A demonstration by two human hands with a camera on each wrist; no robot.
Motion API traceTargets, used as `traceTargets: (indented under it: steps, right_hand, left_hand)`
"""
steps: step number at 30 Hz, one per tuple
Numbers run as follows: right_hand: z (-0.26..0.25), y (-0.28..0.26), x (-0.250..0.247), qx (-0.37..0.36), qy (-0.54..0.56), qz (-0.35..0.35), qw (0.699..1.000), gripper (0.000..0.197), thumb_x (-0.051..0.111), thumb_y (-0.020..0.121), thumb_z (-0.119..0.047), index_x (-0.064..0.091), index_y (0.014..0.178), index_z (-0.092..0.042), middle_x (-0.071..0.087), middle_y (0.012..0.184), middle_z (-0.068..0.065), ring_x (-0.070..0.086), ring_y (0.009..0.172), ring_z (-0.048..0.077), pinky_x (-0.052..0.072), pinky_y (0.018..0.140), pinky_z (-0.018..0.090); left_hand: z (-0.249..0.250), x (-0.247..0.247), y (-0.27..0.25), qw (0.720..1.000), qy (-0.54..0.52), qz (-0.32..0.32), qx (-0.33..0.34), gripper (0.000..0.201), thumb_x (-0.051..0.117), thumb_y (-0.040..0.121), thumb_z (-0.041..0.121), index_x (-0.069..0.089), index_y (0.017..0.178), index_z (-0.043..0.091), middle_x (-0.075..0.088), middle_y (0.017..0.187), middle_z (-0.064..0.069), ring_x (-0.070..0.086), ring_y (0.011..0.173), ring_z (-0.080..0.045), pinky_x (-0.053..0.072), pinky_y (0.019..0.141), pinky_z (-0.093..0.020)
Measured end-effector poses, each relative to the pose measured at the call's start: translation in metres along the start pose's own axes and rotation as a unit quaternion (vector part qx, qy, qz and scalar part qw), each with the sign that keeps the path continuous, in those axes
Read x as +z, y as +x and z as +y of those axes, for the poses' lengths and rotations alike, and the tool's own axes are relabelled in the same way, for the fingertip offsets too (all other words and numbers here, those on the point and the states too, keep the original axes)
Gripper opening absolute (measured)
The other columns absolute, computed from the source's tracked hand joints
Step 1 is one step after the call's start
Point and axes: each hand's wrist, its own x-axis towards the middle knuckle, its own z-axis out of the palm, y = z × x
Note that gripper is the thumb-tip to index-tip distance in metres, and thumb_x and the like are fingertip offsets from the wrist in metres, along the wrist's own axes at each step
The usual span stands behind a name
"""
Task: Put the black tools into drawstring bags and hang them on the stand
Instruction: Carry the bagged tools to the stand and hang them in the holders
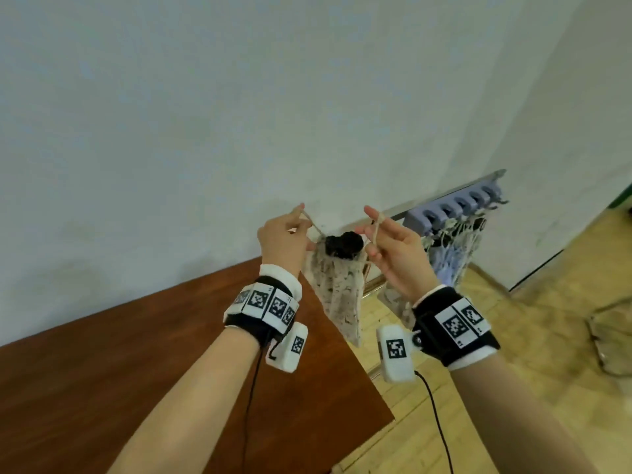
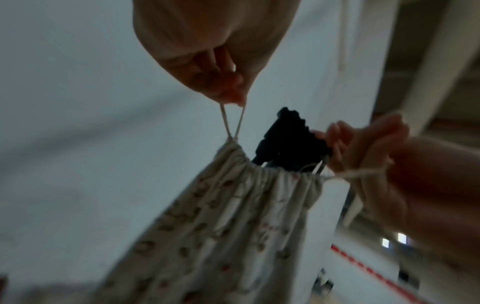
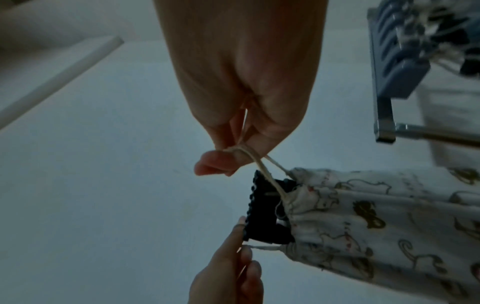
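A white patterned drawstring bag (image 1: pixel 337 285) hangs in the air between my hands, above the table's right corner. A black tool (image 1: pixel 343 246) sticks out of its gathered mouth. My left hand (image 1: pixel 297 223) pinches the left drawstring loop (image 2: pixel 233 123), which runs taut to the bag (image 2: pixel 233 216). My right hand (image 1: pixel 374 234) holds the right drawstring (image 3: pixel 262 174), looped round a finger and pulled away from the bag (image 3: pixel 376 216). The tool (image 3: pixel 265 211) shows dark and knobbly at the opening. The stand (image 1: pixel 455 208) with blue hooks is just right of my right hand.
Several filled mesh and cloth bags (image 1: pixel 451 248) hang from the stand's hooks. A brown wooden table (image 1: pixel 171 371) lies below my left arm. A pale wall fills the background; wood flooring (image 1: pixel 513 388) with a crumpled bag lies to the right.
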Motion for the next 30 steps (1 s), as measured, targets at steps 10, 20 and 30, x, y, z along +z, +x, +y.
traceTargets:
  steps: [10, 20, 30]
  right_hand:
    - [-0.045, -0.045, -0.085, -0.084, -0.231, 0.132, 0.96, 0.016, 0.076, 0.081, -0.02, 0.077, 0.095, -0.011, 0.07, 0.112, 0.001, 0.066, 0.104, 0.01, 0.051, 0.086, 0.023]
    - [-0.086, -0.05, -0.215, -0.062, -0.313, 0.158, 0.934, 0.021, 0.076, 0.082, -0.02, 0.068, 0.081, -0.001, 0.07, 0.077, 0.007, 0.064, 0.062, 0.008, 0.05, 0.062, 0.018]
    - [-0.146, -0.015, -0.365, -0.004, -0.381, 0.101, 0.919, 0.033, 0.078, 0.078, -0.028, 0.056, 0.066, -0.008, 0.052, 0.065, 0.008, 0.047, 0.063, 0.013, 0.042, 0.056, 0.013]
  left_hand:
    - [0.023, 0.118, -0.024, 0.984, 0.106, -0.143, 0.016, 0.047, 0.077, 0.072, 0.035, 0.049, 0.046, 0.009, 0.057, 0.054, -0.024, 0.056, 0.048, -0.031, 0.055, 0.061, -0.038]
    - [0.038, 0.274, -0.062, 0.899, 0.154, -0.408, -0.043, 0.032, 0.056, 0.091, 0.009, 0.055, 0.059, 0.007, 0.052, 0.037, 0.003, 0.041, 0.033, -0.013, 0.031, 0.034, -0.015]
    - [0.05, 0.442, -0.067, 0.863, 0.16, -0.47, -0.097, 0.012, 0.054, 0.092, 0.017, 0.062, 0.097, 0.008, 0.062, 0.093, -0.014, 0.06, 0.091, -0.027, 0.038, 0.074, -0.023]
